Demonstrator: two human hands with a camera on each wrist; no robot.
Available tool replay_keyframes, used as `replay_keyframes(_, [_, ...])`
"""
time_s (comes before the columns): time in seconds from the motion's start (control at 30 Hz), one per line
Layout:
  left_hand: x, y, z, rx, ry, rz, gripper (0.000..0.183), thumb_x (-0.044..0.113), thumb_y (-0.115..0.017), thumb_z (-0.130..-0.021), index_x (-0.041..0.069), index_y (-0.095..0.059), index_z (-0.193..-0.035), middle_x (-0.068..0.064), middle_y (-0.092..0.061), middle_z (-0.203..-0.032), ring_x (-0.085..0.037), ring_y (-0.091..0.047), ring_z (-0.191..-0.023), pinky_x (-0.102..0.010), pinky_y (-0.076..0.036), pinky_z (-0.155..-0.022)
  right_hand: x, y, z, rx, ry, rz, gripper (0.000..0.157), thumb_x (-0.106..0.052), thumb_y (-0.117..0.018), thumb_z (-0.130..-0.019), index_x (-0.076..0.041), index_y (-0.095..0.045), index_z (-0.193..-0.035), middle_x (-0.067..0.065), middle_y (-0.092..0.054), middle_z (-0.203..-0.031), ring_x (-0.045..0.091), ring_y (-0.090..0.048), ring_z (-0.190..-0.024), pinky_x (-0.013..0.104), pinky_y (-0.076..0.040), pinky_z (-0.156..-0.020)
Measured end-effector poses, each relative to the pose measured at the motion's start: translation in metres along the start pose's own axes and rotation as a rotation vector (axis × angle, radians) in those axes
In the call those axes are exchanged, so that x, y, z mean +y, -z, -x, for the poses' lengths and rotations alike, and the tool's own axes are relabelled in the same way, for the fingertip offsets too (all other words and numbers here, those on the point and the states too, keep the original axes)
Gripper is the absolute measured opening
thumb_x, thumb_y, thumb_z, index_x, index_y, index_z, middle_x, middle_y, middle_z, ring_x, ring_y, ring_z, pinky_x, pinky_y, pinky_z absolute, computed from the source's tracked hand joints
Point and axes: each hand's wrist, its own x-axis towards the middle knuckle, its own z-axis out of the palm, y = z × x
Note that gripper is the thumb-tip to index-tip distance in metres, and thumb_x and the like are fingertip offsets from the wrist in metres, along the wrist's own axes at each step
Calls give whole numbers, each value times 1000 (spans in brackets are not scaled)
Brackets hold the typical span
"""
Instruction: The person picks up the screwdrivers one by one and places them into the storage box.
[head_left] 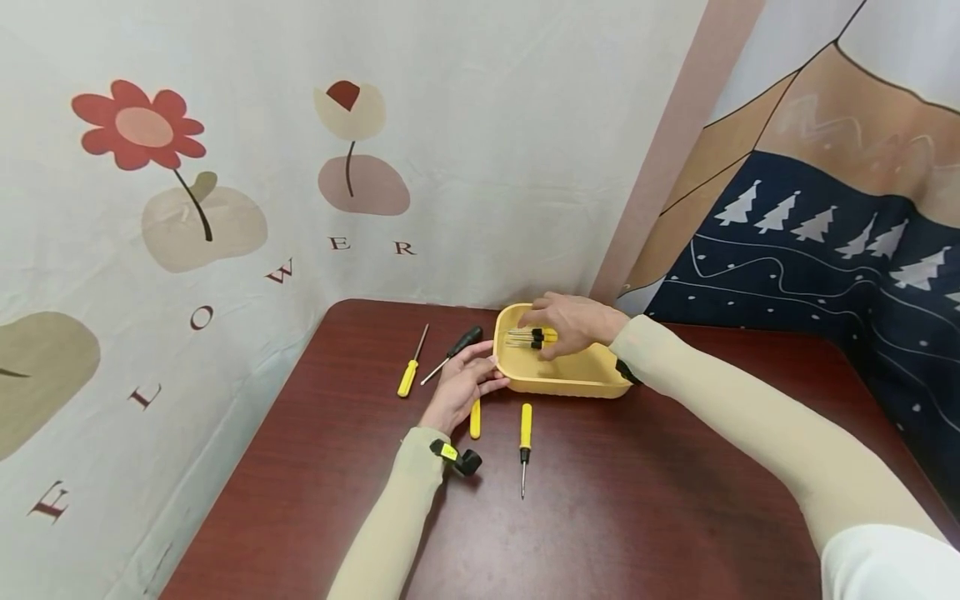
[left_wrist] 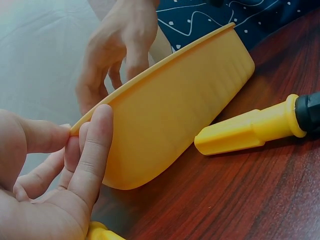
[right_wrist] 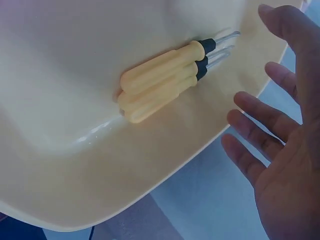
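Observation:
A yellow plastic tray stands near the back edge of the table. My left hand pinches its left rim between thumb and fingers, as the left wrist view shows on the tray wall. Over the tray hangs my right hand, fingers spread and apart, holding nothing in the right wrist view. Below it, several screwdrivers with yellow handles and black collars lie side by side on the tray floor. Close to my left wrist, a yellow handle is partly hidden by that hand.
In front of the tray lies a yellow screwdriver, its tip toward me. Left of the tray are another yellow screwdriver and a black-handled screwdriver. A printed curtain hangs behind the dark red table.

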Motion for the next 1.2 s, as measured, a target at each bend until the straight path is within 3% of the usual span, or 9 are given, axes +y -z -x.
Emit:
replay_keyframes(0.33, [1,1,0,-4,5,-11,40,4,-61,-102,4,-55,-141,-12,-63,-98,-17,-66,-78,-33,-66,-78,0,1,22,89,-98,-87,83,-57,-77,-85,-25,-45,-155,12,-43,-159,33,-41,-143,58,-42,-116])
replay_keyframes(0.6, [0,1,-1,3,11,1,43,2,-61,-101,2,-53,-144,-13,-63,-98,-17,-66,-78,-33,-66,-78,4,0,37,200,-149,-181,93,-64,-76,-82,-28,-36,-159,11,-34,-165,37,-36,-148,67,-35,-118])
replay_keyframes(0.97, [-1,1,0,4,5,3,44,1,-61,-101,1,-52,-144,-14,-64,-99,-16,-66,-77,-31,-66,-76,0,-3,55,281,-247,-362,101,-62,-79,-81,-33,-27,-162,7,-23,-169,35,-25,-154,66,-34,-120])
replay_keyframes(1.2, [-1,0,-1,2,-2,7,42,0,-60,-101,2,-54,-143,-11,-64,-96,-16,-66,-77,-32,-66,-76,-10,-7,67,382,-305,-443,102,-57,-81,-82,-33,-25,-163,5,-24,-170,34,-24,-155,67,-29,-122])
